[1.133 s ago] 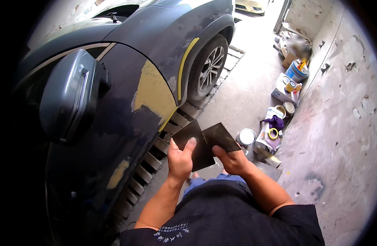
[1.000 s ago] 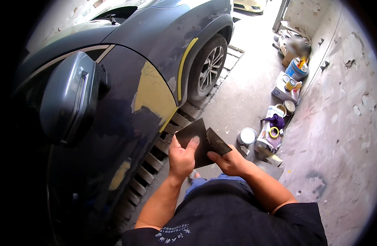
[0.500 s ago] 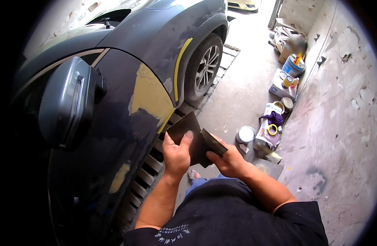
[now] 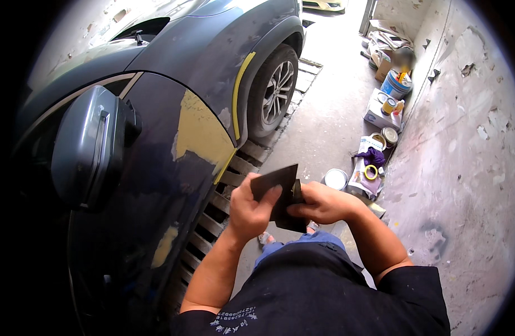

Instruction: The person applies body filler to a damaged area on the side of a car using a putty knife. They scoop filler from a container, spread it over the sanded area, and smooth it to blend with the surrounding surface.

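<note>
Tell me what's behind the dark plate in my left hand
The left hand bends its fingers behind the dark plate; their tips are covered. Floor shows past its upper edge, but whatever lies straight behind cannot be seen.

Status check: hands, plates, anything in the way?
Left hand gripping dark flat plate. Right hand gripping second plate, nearly edge-on to camera. Plate contact unclear. Nothing visibly blocking hands; white-topped can on floor beyond right hand.
</note>
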`<state>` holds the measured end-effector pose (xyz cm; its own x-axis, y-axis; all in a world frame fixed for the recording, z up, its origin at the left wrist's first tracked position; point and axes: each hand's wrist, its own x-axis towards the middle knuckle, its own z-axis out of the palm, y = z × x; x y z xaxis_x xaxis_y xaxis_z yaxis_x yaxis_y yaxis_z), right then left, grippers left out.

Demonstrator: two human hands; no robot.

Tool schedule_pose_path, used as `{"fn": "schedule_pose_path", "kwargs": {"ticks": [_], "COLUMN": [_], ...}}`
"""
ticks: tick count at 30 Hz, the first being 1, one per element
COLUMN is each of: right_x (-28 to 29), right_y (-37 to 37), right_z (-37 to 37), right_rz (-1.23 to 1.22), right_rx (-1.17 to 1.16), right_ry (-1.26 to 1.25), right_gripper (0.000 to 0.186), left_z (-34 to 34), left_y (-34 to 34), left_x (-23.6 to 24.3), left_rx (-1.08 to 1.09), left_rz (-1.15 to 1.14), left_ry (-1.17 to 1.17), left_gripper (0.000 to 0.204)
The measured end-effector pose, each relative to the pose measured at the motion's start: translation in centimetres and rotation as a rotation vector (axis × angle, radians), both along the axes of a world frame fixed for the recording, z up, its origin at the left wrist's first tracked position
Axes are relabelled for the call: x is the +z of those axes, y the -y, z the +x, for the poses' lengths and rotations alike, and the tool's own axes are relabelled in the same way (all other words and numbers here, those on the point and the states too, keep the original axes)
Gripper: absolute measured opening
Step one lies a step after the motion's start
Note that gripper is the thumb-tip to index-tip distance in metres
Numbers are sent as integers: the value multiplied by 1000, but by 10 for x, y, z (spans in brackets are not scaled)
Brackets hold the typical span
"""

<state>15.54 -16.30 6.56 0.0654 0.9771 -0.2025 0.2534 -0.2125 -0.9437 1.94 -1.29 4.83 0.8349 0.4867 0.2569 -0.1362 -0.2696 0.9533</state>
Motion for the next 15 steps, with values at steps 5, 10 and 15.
{"fn": "schedule_pose_path", "kwargs": {"ticks": [5, 10, 15], "right_x": [15, -10, 13], "right_y": [3, -7, -5], "right_z": [-10, -10, -2], "right_rz": [46, 110, -4], "right_rx": [-111, -138, -97], "right_ry": [171, 248, 201], "right_gripper": [30, 25, 26], "left_z": [5, 8, 11], "left_y": [-4, 4, -1], "left_x": [-1, 10, 9], "left_rx": [121, 55, 39], "left_rz": [-50, 196, 50], "left_ry": [22, 30, 68], "left_gripper": [12, 10, 9]}}
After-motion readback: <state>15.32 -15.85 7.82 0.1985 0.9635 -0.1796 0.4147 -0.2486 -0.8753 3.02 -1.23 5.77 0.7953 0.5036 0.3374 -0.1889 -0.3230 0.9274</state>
